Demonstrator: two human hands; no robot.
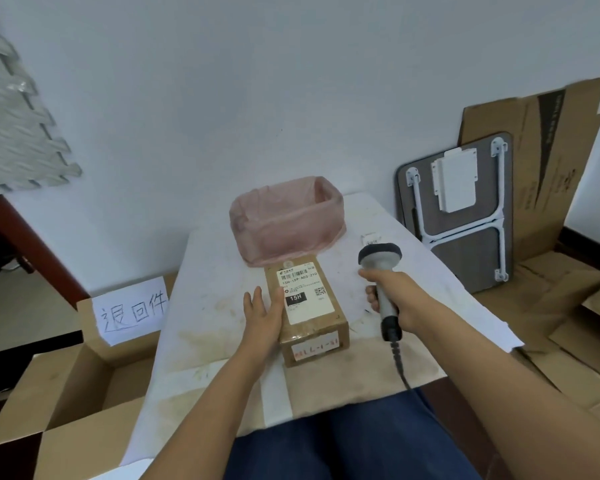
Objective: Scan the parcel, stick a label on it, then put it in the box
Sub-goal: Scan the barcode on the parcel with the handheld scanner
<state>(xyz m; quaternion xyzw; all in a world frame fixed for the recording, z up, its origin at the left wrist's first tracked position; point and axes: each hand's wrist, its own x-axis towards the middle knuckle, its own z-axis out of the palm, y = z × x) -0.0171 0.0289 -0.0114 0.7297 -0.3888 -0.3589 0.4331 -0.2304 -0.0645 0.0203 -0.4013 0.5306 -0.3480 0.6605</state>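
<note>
A brown cardboard parcel (312, 323) lies on the white table (215, 282), its white shipping label facing up and a small sticker on its near end. My left hand (264, 313) rests flat against the parcel's left side, fingers spread, thumb on the top edge. To the right, my right hand (392, 296) grips a grey barcode scanner (383, 271) by its handle, head pointing away and up; its cable runs down toward my lap. An open cardboard box (84, 386) with a handwritten paper sign stands on the floor at the left.
A bin lined with a pink plastic bag (286, 220) sits at the table's far end, touching the parcel. A small white label piece (371, 240) lies beside it. A folded table (458, 209) and flattened cardboard (551, 168) lean against the wall at right.
</note>
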